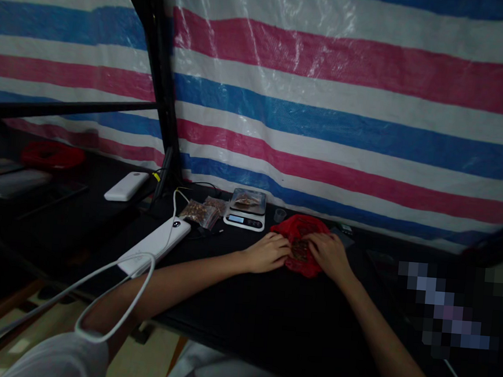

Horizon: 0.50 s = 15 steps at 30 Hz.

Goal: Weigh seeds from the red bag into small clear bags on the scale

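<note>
A red plastic bag (308, 223) lies spread open on the black table, with small brownish pieces (300, 249) inside it. My left hand (269, 252) is closed on the bag's left edge, fingers curled over the rim. On the opposite side, my right hand (330, 255) grips the bag's right edge, its fingertips bent inward beside the pieces. Dim light hides whether any piece is between those fingers. Just behind the bag stands a small clear cup (279, 215). To its left is a digital scale (244, 220) bearing a small filled plastic bag (248, 199).
Filled clear zip bags (200, 213) lie left of the scale. A white power bank (155, 245) with a looped white cable (151, 273) lies by my left forearm. Another white power bank (126, 186) is farther back. A black metal post (166, 89) and striped sheeting (348, 120) bound the table.
</note>
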Each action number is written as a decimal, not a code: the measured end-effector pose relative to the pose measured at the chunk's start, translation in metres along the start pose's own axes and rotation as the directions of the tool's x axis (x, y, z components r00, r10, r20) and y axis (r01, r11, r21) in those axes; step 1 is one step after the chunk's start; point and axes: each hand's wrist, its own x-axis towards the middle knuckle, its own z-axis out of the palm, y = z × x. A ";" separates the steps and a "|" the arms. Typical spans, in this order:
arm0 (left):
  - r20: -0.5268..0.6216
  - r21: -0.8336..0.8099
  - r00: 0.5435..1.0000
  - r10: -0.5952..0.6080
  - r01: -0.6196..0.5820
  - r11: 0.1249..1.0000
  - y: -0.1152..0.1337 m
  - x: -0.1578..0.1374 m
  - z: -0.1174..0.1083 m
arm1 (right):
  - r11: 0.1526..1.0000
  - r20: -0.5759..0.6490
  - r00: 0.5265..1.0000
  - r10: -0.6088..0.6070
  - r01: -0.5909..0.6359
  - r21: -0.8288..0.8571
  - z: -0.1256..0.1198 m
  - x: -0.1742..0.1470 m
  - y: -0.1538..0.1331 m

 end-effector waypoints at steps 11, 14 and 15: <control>0.017 -0.006 1.000 0.009 -0.009 1.000 0.000 0.001 0.000 | 0.996 0.010 0.998 0.066 -0.066 -0.062 0.001 -0.001 0.001; 0.014 -0.010 1.000 0.010 -0.010 1.000 0.000 0.001 0.001 | 0.991 0.011 0.994 0.108 -0.106 -0.083 0.000 -0.001 0.001; 0.014 -0.012 1.000 0.009 -0.009 1.000 0.000 0.001 0.001 | 0.988 0.012 0.992 0.128 -0.126 -0.091 0.000 -0.001 0.001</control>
